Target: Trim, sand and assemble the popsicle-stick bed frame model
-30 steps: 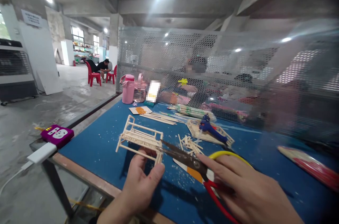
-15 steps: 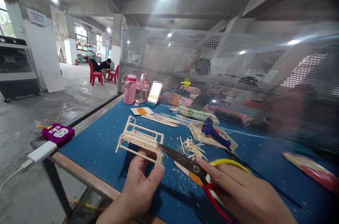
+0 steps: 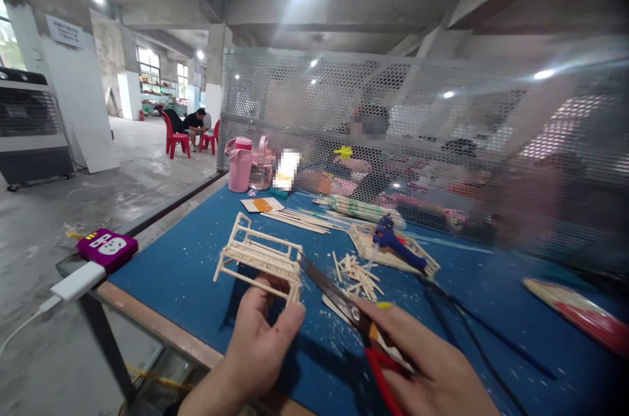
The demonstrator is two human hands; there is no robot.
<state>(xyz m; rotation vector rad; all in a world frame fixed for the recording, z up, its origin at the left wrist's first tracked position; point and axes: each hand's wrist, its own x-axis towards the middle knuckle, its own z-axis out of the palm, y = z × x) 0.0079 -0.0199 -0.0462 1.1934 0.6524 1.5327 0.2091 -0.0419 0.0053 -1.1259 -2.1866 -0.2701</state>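
While the left hand (image 3: 263,340) pinches the near right end of a small stick frame (image 3: 259,260), thumb on the corner upright and fingers curled beneath, the right hand (image 3: 430,357) is closed round the scissors (image 3: 340,295). The blades look nearly together, with their tips just beside the frame's right end. The frame is held tilted over the near left part of the blue table (image 3: 179,285), in from its front edge.

For clean cutting at that end, I'd brace the corner close to the blades without squeezing the thin rails, as the joints could give. The thumb sits near the tips, so it wants to be clear before the blades close; small snips, laid flush, should strain the wood least.

Right of the frame lie a pile of short sticks (image 3: 361,277) and, towards the far edge, a blue glue gun (image 3: 400,251), resting on another stick piece.

As for writing, the sign (image 3: 66,31) on the pillar has lines too blurred to read. Green print on the wrapped bundle (image 3: 358,208) and yellow marks on the purple socket block (image 3: 109,249) are equally illegible. No brand can be made out.
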